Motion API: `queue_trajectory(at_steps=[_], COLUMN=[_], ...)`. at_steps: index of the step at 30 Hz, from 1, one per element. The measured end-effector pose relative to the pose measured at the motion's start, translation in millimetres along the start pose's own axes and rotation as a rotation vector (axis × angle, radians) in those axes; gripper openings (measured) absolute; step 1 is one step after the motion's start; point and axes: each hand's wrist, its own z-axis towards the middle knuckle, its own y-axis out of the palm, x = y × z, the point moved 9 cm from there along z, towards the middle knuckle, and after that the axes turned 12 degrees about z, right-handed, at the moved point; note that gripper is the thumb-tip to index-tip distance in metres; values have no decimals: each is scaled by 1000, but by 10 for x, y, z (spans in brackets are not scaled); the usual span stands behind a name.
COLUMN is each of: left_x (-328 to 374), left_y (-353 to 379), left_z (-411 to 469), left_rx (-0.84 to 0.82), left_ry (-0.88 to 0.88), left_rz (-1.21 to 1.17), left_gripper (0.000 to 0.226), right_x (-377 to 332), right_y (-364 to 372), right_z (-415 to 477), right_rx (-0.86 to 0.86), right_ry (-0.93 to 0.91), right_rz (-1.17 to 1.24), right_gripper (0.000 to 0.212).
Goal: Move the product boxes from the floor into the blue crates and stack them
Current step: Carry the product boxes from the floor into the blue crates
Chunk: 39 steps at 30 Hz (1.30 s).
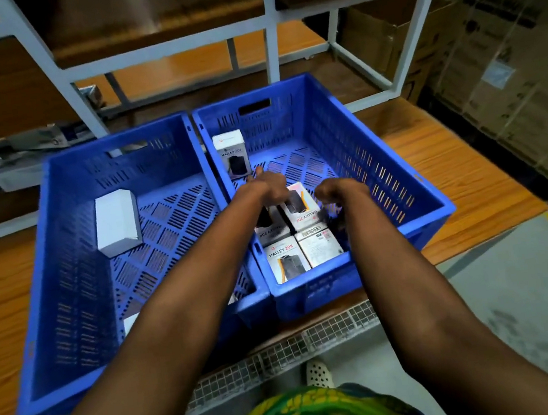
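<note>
Two blue crates stand side by side, the left crate [64, 253] and the right crate [381, 166]. In the right crate one Halley 20K product box [231, 154] stands upright at the far left. Several product boxes [287, 260] lie flat in its near left corner. My left hand [270, 187] hovers palm down over the flat boxes, with a finger stretched toward the upright box. My right hand [333, 196] is at the right edge of a flat box [302, 209], fingers curled down and blurred. A plain white box [117, 223] lies in the left crate, and another white box [131, 323] shows beside my left forearm.
The crates rest on a wooden platform [464, 191] under a white metal rack [274, 48]. Wrapped cardboard cartons [508, 75] are stacked at the right. Flat white packages [2, 171] lie behind the left crate. Grey floor [518, 298] and my foot [317, 372] are below.
</note>
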Motion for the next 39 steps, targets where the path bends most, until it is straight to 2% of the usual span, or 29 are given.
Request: queue_trajectory(at_steps=[3, 4, 6, 11, 14, 17, 25, 28, 32, 35, 39], left_x=[4, -39, -198, -712, -917, -1068, -1147, -855, 3, 896, 2123], left_y=[-360, -450, -542, -273, 37, 347, 1310, 1909, 2862, 3590, 4427], left_z=[-189, -309, -570, -1424, -2019, -2715, -4706, -5622, -6956, -7880, -8804], left_rx=[252, 308, 414, 675, 828, 1005, 1294, 1410, 1573, 1669, 1812], left_ry=[46, 51, 57, -61, -198, -374, -817, -1011, -1312, -1571, -1862], left_rz=[-211, -316, -521, -968, -1214, -1296, -1425, -1481, -1468, -1494, -1514], left_gripper=[60, 65, 61, 50, 35, 25, 17, 18, 18, 17, 16], right_x=[-409, -520, -619, -807, -940, -1101, -1178, -708, 754, 2062, 3561], right_y=[-211, -227, -204, -3, 281, 805, 2648, 3453, 4436, 4668, 4661], right_z=[11, 14, 42, -420, -766, -1222, -2807, -3649, -4945, -5858, -6808], right_rx=[175, 185, 129, -85, -203, -372, -915, -1104, -1467, -1689, -1925], right_ry=[-306, -388, -457, -596, -691, -737, -842, -856, -759, -695, -707], right_rz=[-43, -5, 191, 567, 724, 715, 469, 332, 18, -197, -433], right_gripper=[26, 31, 32, 19, 15, 12, 12, 6, 4, 8, 8])
